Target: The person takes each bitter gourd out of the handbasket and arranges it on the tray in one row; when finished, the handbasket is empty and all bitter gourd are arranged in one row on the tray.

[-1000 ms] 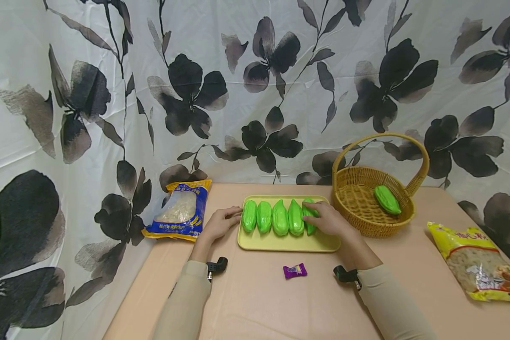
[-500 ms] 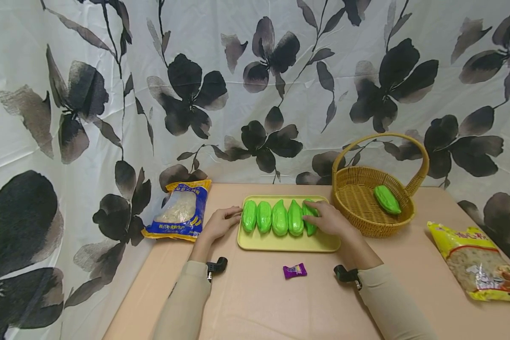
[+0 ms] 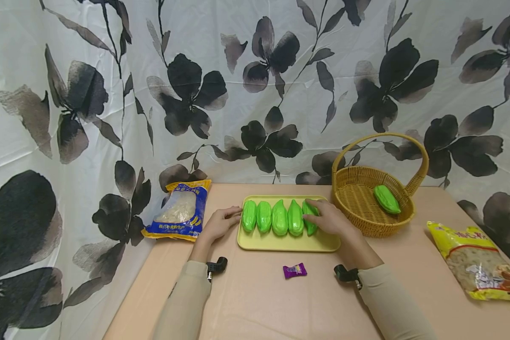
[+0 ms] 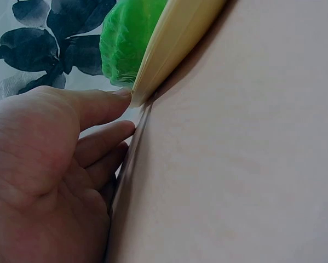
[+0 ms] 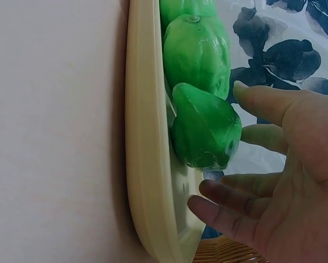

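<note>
Several glossy green ridged fruits lie side by side in a yellow tray; their exact kind is unclear. At the tray's left end is my left hand, its thumb touching the rim in the left wrist view and its other fingers loosely extended beside it. My right hand reaches over the tray's right end, around the rightmost green fruit. Its fingers are spread, with the index finger close behind that fruit; whether it makes contact I cannot tell. Part of this fruit is hidden by the fingers in the head view.
A wicker basket with a tall handle stands right of the tray, holding one green fruit. To the left lies a blue and yellow bag. A yellow bag lies far right. One purple wrapped candy sits in front of the tray.
My right hand's fingers have shifted very slightly at the rightmost fruit. The left hand, tray and other things keep their places.
</note>
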Motion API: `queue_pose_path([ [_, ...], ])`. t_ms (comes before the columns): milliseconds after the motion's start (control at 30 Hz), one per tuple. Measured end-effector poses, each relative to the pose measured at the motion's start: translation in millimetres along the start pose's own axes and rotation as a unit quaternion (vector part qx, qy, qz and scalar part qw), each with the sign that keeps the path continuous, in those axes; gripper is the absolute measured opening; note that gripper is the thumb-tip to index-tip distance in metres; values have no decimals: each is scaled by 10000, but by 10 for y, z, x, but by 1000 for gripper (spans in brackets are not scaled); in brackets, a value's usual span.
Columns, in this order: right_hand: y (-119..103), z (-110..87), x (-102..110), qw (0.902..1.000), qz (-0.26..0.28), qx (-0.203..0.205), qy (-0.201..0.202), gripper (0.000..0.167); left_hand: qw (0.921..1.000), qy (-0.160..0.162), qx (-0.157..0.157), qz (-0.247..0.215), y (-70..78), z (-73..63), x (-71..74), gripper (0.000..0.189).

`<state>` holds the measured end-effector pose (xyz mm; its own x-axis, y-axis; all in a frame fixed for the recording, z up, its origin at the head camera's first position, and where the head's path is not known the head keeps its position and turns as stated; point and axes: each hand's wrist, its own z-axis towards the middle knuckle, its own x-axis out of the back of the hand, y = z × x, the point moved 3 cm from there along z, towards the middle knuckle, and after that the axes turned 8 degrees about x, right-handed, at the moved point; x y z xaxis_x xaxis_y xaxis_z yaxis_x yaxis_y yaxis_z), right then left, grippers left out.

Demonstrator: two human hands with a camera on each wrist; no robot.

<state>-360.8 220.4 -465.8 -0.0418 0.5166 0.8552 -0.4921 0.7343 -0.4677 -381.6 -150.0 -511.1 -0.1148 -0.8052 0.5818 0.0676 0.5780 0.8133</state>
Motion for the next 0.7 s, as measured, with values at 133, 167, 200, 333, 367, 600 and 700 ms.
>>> queue_pose_path([
  [133,4,13,7,10000,19,4,44,62,10000,2,-10,26,4,2,4,40],
  [167,5,17,8,10000,34,13,53,62,10000,2,-18,28,4,3,5,40],
  [200,6,19,8,10000,49,21,60,62,10000,3,-31,26,3,3,5,40],
  [333,7,15,10,9999,104,48,27,60,10000,-3,-50,26,1,0,3,40],
  [367,7,13,11,9999,119,53,14,59,10000,-6,-55,25,-1,0,1,40],
  [600,9,5,19,9998,205,39,-4,58,10000,19,-33,-36,-5,-1,-7,39],
  [700,8,-1,19,9998,201,31,1,58,10000,26,-25,-51,-8,0,-7,38],
])
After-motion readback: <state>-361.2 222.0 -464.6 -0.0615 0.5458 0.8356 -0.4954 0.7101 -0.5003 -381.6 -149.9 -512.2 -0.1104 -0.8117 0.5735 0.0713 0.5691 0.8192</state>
